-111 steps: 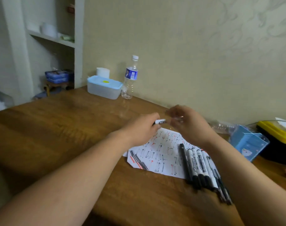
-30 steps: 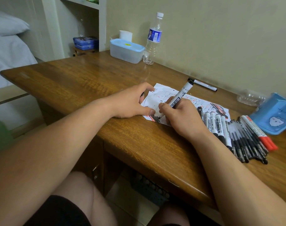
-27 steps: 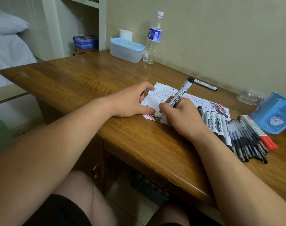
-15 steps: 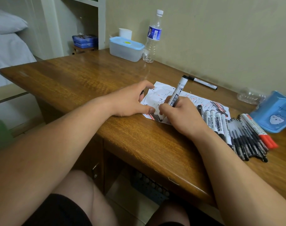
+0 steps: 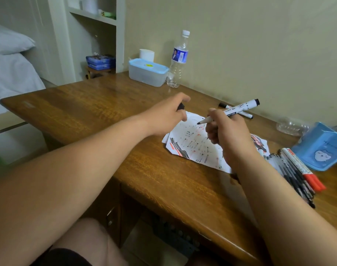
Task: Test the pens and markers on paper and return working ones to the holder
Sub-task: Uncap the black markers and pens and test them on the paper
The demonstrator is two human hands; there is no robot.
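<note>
- White marker — uncapped, tip pointing left, raised over the scribbled paper — gripped in the right hand's curled fingers.
- Left hand pinches a black cap.
- Other pens lie between the paper and the blue holder.

A home bedroom. A bed with white bedding stands left of the wooden table. Behind it, a built-in wall shelf holds small household items, against pale wallpaper.
</note>
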